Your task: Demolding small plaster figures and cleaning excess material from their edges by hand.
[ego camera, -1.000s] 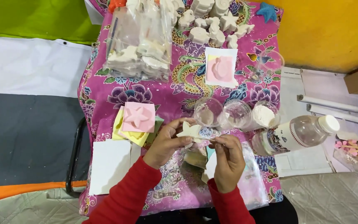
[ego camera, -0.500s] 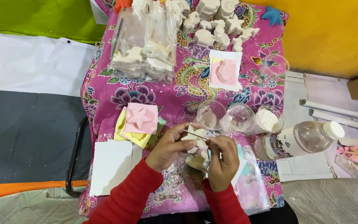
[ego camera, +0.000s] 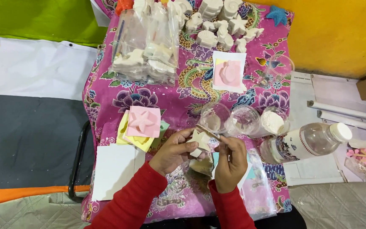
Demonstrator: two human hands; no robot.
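From my end of the feed, the left hand [ego camera: 175, 149] has its fingers wrapped around a small white plaster star [ego camera: 200, 140], held up over the near edge of the pink flowered tablecloth [ego camera: 106, 97]. The right hand [ego camera: 230, 157] is pinched tight on a thin stick [ego camera: 208, 132], maybe a brush or pick, can't tell which. The stick's long axis slants up and to the left from the right fingers, so its tip lands on the top of the star, which sits just left of that grip.

Just beyond the hands are three clear plastic cups: the left cup [ego camera: 215, 117] and the middle cup [ego camera: 244, 120] look nearly empty, while the right cup [ego camera: 274, 121] holds white powder. A clear plastic bottle [ego camera: 306, 142] lies on its side next to them.
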